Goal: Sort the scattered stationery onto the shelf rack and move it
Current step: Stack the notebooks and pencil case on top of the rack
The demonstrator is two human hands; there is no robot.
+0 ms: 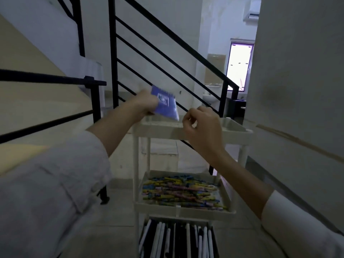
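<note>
Nearest, at the foot of the shelf rack (136, 164): crammed with black and white pens (176, 239), laid side by side.

One level up, in the middle tray (184, 211): heaped with coloured pens (180, 190), spread over most of its floor. Judging by these two levels, largely sorted already.

Farther out, by the near rim of the top tray (158, 131): the right hand (202, 129), fingers loosely curled, with nothing visible inside them. Touching the rim or just above it, impossible to say.

To the left and a little farther: the left hand (147, 103), gripping a blue notebook (165, 105) by its left edge. Held tilted, lower corner down at the far-left part of the top tray, not yet let go. Hard to make out anything else in that tray from this angle.

Probably among the last items to go in, though no telling about strays outside the view.

Left to do, by the look of it: laying the notebook down in the top tray, releasing it, then taking hold of the rack and moving it. No sign of that move begun.

Beyond the rack: a black stair railing (167, 53) slanting up to the left, and a pale wall (297, 71) close on the right.
</note>
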